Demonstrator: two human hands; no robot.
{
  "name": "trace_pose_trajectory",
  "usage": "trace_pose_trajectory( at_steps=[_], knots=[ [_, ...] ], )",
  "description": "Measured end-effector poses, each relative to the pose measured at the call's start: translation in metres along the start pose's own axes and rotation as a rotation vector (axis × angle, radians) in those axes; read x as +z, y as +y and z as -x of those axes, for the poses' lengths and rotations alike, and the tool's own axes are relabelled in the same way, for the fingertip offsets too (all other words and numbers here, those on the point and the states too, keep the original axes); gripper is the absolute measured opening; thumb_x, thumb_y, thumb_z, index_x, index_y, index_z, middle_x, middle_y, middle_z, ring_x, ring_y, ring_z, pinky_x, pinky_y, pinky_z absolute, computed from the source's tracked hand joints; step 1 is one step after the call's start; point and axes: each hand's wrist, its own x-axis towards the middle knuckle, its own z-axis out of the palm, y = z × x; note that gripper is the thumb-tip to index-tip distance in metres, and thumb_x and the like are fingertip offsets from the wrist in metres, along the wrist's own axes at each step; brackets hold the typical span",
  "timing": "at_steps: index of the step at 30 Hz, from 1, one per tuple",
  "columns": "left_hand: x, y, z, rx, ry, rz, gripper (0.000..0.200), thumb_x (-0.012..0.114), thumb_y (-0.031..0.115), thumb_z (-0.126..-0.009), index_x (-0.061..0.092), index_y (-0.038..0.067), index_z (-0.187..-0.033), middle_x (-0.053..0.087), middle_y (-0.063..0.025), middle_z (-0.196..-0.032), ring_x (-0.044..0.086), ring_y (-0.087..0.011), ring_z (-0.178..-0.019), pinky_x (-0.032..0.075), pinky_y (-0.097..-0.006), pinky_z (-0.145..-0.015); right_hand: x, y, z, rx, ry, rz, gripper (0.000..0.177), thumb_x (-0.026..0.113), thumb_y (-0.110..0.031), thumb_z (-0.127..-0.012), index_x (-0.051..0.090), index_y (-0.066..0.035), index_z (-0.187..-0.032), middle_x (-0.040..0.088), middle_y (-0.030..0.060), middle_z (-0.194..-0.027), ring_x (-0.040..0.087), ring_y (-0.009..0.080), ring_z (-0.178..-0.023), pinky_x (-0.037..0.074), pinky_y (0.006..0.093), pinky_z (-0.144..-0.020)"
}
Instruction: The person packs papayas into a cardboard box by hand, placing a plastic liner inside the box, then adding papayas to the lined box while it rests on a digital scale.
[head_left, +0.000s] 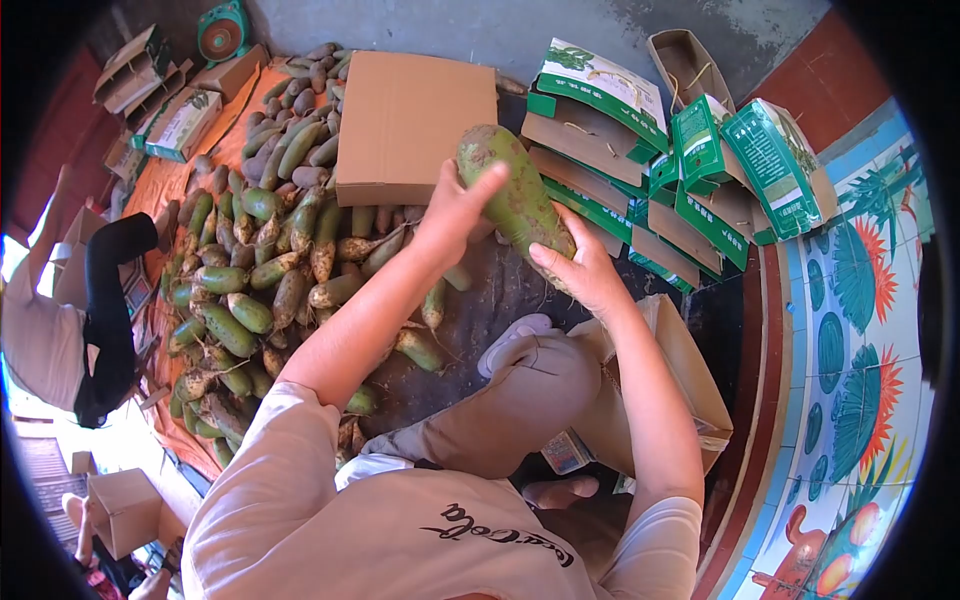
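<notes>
A large green radish [505, 180] with soil-stained skin is held up in front of me, tilted, between both hands. My left hand [462, 215] is closed around its upper left side, with the thumb along the skin and the other fingers partly hidden. Lower down, my right hand [590, 268] grips the thinner end, its thumb across the front. Behind the radish lies a closed brown cardboard box [415, 120], resting by the pile. A heap of green radishes [250, 315], many with dirt and thin roots, spreads to the left of my arms.
Green-and-white printed cartons [600, 90] are stacked at the back right, several of them open. An open brown box [665, 370] stands beside my right leg. A tiled wall [850, 330] runs along the right. At the left edge another person [50, 340] bends near the orange sheet [160, 260].
</notes>
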Motion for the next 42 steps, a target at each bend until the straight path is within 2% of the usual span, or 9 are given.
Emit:
trace_pose_trajectory(
  at_steps=[7,12,19,23,26,29,36,39,42],
  knots=[
    [-0.007,-0.007,-0.022,0.319,0.099,-0.242,0.04,0.056,0.03,-0.088,0.048,0.001,-0.116,0.058,-0.012,-0.102,0.054,-0.0165,-0.09,0.045,-0.029,-0.075,-0.006,0.014,0.0,0.1,0.036,0.046,0.05,0.048,-0.042,-0.09,0.051,-0.006,-0.124,0.061,0.0137,-0.111,0.055,0.0187,-0.106,0.04,0.0288,-0.092],
    [0.0,-0.005,-0.028,0.127,0.147,-0.19,0.03,0.05,0.028,-0.091,0.053,0.003,-0.106,0.059,-0.0084,-0.098,0.052,-0.0144,-0.089,0.044,-0.0281,-0.074,-0.026,0.031,-0.007,0.031,0.031,0.155,0.05,0.038,-0.041,-0.094,0.053,-0.002,-0.12,0.059,0.0226,-0.109,0.056,0.0339,-0.103,0.04,0.034,-0.091],
    [0.02,-0.001,-0.02,-0.054,0.098,-0.097,0.034,0.046,0.032,-0.093,0.049,0.004,-0.112,0.053,-0.0066,-0.099,0.049,-0.015,-0.087,0.043,-0.0302,-0.078,-0.038,0.021,-0.006,0.102,0.217,0.387,0.048,0.039,-0.037,-0.095,0.05,0.002,-0.121,0.058,0.0245,-0.112,0.054,0.0369,-0.108,0.04,0.0366,-0.093],
    [0.011,-0.027,-0.037,0.043,0.108,-0.044,0.03,0.042,0.03,-0.095,0.05,0.005,-0.11,0.053,-0.0069,-0.097,0.05,-0.0147,-0.086,0.043,-0.03,-0.077,-0.043,0.037,-0.008,0.213,0.208,0.117,0.07,0.057,-0.045,-0.084,0.037,0.0,-0.133,0.048,0.0245,-0.128,0.048,0.0325,-0.118,0.038,0.035,-0.097],
    [0.007,-0.033,-0.043,0.096,0.061,0.102,0.027,0.039,0.025,-0.096,0.051,0.004,-0.108,0.053,-0.0062,-0.095,0.05,-0.0142,-0.084,0.043,-0.0297,-0.077,-0.047,0.021,-0.004,0.29,0.056,0.006,0.113,0.08,-0.048,-0.06,0.017,-0.001,-0.143,0.031,0.0249,-0.141,0.036,0.0272,-0.129,0.034,0.0336,-0.101],
    [0.016,-0.03,-0.043,0.14,0.039,0.034,0.025,0.036,0.021,-0.097,0.052,0.004,-0.106,0.054,-0.0058,-0.094,0.051,-0.0129,-0.08,0.045,-0.0286,-0.074,-0.05,0.04,-0.005,0.235,0.002,-0.026,0.101,0.081,-0.034,-0.064,0.025,-0.003,-0.141,0.042,0.0215,-0.135,0.047,0.0261,-0.12,0.035,0.0332,-0.1],
    [0.018,-0.047,-0.055,-0.039,-0.07,-0.159,0.039,0.05,0.006,-0.089,0.043,0.002,-0.128,0.052,-0.0146,-0.123,0.055,-0.0255,-0.105,0.045,-0.0344,-0.088,-0.081,-0.016,0.027,-0.24,0.389,1.377,0.077,0.074,-0.017,-0.065,0.039,-0.017,-0.134,0.056,0.0124,-0.088,0.058,0.0277,-0.081,0.044,0.0395,-0.07],
    [0.042,-0.049,-0.034,0.377,-0.197,-0.853,0.051,0.06,0.009,-0.083,0.041,0.003,-0.131,0.048,-0.0158,-0.129,0.05,-0.0312,-0.115,0.04,-0.0383,-0.096,-0.113,-0.009,0.052,-0.064,0.459,1.264,0.077,0.074,-0.018,-0.065,0.039,-0.018,-0.133,0.057,0.0136,-0.09,0.059,0.0294,-0.082,0.046,0.0409,-0.071],
    [0.086,-0.028,0.016,0.615,-0.557,-1.074,0.044,0.065,0.012,-0.078,0.052,0.001,-0.118,0.052,-0.0171,-0.124,0.048,-0.0311,-0.118,0.036,-0.0373,-0.1,-0.142,-0.01,0.098,0.13,0.57,1.078,0.072,0.074,-0.02,-0.063,0.045,-0.016,-0.128,0.059,0.015,-0.098,0.061,0.0308,-0.088,0.049,0.0401,-0.078]
  ],
)
